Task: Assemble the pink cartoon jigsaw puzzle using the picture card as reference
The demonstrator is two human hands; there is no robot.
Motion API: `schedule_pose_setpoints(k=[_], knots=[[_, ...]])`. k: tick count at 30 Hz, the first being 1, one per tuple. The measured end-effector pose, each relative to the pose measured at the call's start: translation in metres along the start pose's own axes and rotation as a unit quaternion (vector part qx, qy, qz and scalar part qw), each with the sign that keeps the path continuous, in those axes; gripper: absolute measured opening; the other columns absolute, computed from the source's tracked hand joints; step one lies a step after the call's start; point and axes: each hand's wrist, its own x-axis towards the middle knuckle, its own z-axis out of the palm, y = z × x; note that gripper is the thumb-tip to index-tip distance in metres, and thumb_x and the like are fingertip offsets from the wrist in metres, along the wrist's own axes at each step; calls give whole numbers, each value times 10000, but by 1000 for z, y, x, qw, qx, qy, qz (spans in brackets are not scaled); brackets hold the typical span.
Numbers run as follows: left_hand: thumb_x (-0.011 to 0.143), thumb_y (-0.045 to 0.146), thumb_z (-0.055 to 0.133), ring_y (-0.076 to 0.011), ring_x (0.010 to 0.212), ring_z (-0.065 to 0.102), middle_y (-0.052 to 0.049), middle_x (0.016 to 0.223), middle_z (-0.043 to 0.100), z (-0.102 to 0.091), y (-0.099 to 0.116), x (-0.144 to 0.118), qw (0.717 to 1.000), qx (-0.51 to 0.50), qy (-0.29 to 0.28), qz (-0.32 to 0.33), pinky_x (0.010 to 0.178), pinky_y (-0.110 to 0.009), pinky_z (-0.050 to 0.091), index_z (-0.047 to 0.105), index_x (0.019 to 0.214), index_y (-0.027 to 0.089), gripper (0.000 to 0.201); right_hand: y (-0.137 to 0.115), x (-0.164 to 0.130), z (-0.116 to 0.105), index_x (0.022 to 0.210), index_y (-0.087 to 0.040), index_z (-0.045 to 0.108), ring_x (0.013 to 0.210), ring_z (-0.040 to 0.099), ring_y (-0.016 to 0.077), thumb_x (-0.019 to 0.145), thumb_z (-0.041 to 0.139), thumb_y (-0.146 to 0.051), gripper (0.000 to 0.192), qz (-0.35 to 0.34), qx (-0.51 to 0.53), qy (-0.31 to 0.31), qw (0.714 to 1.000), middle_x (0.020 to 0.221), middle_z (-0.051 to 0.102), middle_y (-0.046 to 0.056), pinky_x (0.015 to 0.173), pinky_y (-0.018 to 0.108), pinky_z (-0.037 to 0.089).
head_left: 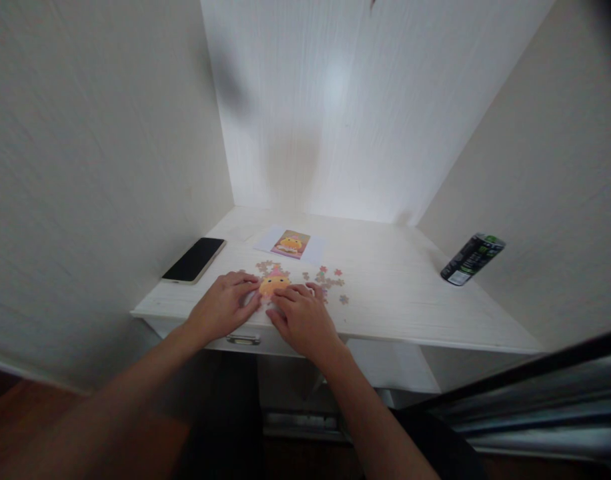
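A partly joined jigsaw puzzle [272, 285] with a yellow, dark-eyed cartoon face and a pink top lies flat near the desk's front edge. My left hand [224, 305] rests at its left side, fingers stretched out and thumb apart, the tips touching or very near the edge. Across the lower right part lies my right hand [308, 319], its fingers spread and the fingertips on the pieces. No piece shows gripped in either hand. Loose puzzle pieces [327, 281] lie scattered to the right, some partly behind my right fingers. More loose pieces [264, 267] sit just behind the puzzle.
A picture card [290, 244] lies on white paper [313, 250] behind the puzzle. At the left edge is a phone [195, 260]; a dark can [471, 259] stands at the right. Walls enclose the white desk [395, 293] on three sides; a drawer handle [243, 340] is below.
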Motion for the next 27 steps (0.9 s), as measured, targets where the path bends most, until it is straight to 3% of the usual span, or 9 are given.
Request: schedule_pose_setpoints(k=[4, 8, 16, 20, 24, 27], knots=[[896, 321, 554, -262, 1141, 600, -122, 1217, 666, 0, 0, 0, 1000, -1, 23, 10, 997, -461, 470, 672, 1136, 173, 306, 0, 0, 1, 1103, -236, 664, 1160, 544, 228, 965, 505, -393, 262, 0, -3, -3, 1000, 1228, 677, 47, 1086, 489, 235], [894, 282, 546, -282, 1164, 599, -93, 1114, 720, -3, 5, 2, 999, 17, 2, 35, 1020, -494, 434, 707, 1038, 188, 235, 0, 0, 1, 1090, -236, 668, 1151, 548, 228, 960, 514, -389, 253, -1, -2, 0, 1000, 1219, 680, 55, 1089, 491, 232], [921, 278, 504, -259, 1109, 599, -103, 1130, 695, -5, 8, 2, 998, 21, -15, 48, 1010, -470, 438, 670, 1095, 161, 267, -2, 0, 1, 1090, -237, 672, 1148, 553, 229, 955, 526, -369, 239, -3, 3, 4, 1000, 1198, 690, 55, 1086, 493, 237], [919, 291, 517, -264, 1118, 590, -117, 1151, 679, -1, 4, 1, 999, 1, -6, 42, 1005, -463, 451, 672, 1097, 154, 272, -1, 1, 0, 1059, -241, 686, 1112, 582, 215, 943, 547, -339, 206, 1, 26, 43, 999, 1188, 698, 38, 1084, 463, 268], [935, 309, 489, -274, 1140, 574, -129, 1171, 664, -2, 3, 2, 999, -13, -28, 23, 999, -463, 459, 657, 1125, 148, 301, 40, 13, -17, 1066, -219, 696, 1074, 614, 202, 958, 492, -248, 233, 84, 39, 133, 987, 1136, 714, 56, 1004, 390, 386], [951, 308, 457, -270, 1140, 569, -122, 1183, 656, -4, 4, 2, 999, -17, -45, 13, 1005, -459, 450, 643, 1140, 150, 309, 92, 30, -36, 1122, -160, 691, 994, 650, 201, 935, 472, -161, 287, 147, 20, 62, 987, 1150, 708, 95, 939, 356, 455]])
